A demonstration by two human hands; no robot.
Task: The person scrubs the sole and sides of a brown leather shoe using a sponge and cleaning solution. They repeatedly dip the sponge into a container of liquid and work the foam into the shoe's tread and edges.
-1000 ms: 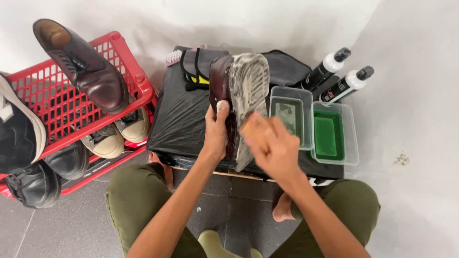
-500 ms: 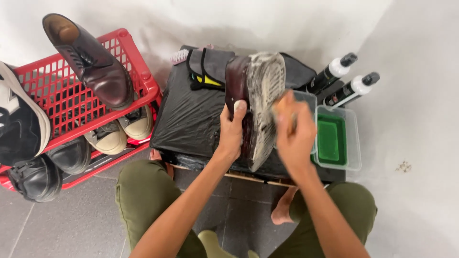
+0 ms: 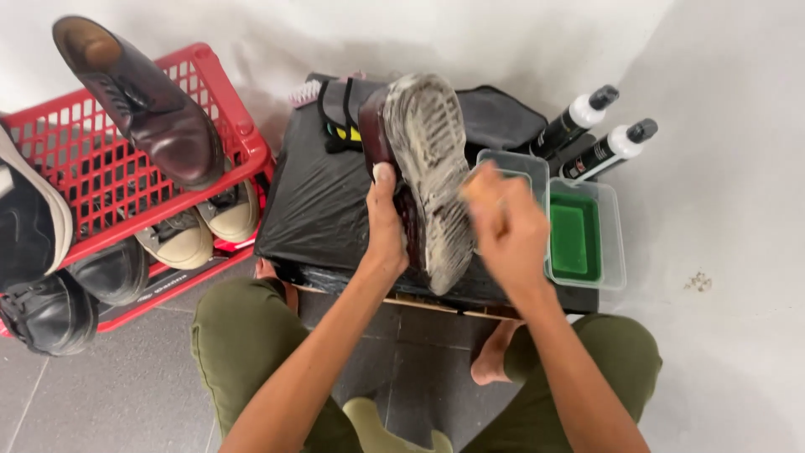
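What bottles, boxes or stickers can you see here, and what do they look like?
Two bottles: by the wall at upper right, slim, black with white necks and black caps, each with a label.
Two tubs: beside the right hand, clear plastic; one holds something green.
No screens or signs.

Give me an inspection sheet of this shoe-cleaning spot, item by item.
Surface: low stand wrapped in black plastic, on grey floor tiles.
Job's things: brown shoe, sole up and soapy; brush, blurred.
Clutter: two clear tubs, one with green liquid; two black bottles; dark bag; gloves.
Hands: left hand grips the shoe's side; right hand holds the brush against the sole.
Cables: nothing seen.
Surroundings: red crate with a matching brown shoe on top, more shoes beneath; white wall.
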